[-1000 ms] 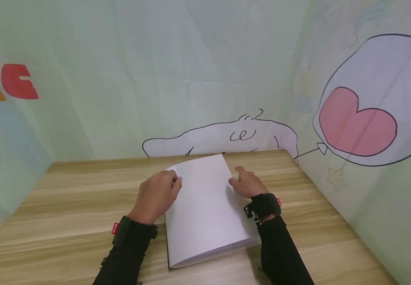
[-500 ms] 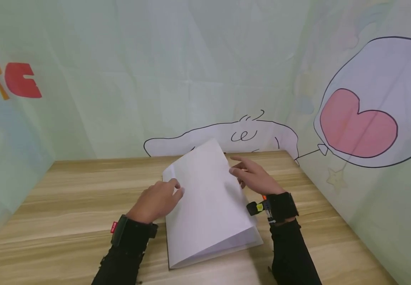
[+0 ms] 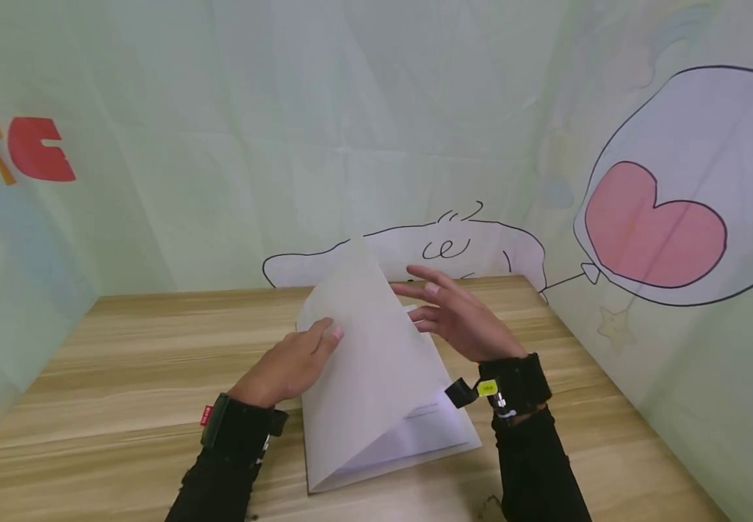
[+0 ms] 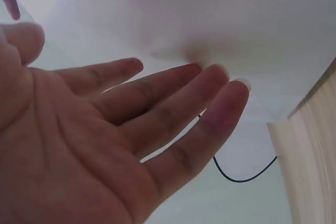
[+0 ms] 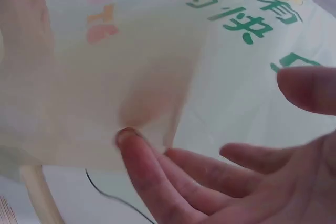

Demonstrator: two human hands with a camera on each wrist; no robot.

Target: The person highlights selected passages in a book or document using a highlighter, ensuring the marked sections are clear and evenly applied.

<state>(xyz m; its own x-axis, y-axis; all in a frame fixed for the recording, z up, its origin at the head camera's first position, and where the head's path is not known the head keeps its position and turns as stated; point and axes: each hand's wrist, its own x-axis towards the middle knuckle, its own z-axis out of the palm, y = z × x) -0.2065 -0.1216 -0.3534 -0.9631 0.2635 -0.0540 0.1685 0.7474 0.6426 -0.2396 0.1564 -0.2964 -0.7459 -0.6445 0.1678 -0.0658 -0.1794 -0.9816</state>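
A white booklet (image 3: 376,341) lies on the table with its top page raised and bowed toward the left. Printed lines show on the page beneath (image 3: 431,428). My left hand (image 3: 288,366) touches the left part of the raised page, its fingers nearly straight in the left wrist view. On the other side, my right hand (image 3: 461,315) has its fingers extended at the page's right edge. In the right wrist view its fingertips (image 5: 137,150) meet the thin page, which lets a shadow through. The tips of the right fingers are partly behind the page in the head view.
The wood-grain table (image 3: 154,362) spreads out on both sides of the booklet. Pale green fabric walls (image 3: 219,145) rise behind and beside it, printed with a balloon (image 3: 709,181) and a line-drawn figure (image 3: 493,250).
The top page has lifted from nearly flat and swung leftward, uncovering the page beneath. My right hand has moved up beneath its edge; my left fingers have uncurled and now rest against the page.
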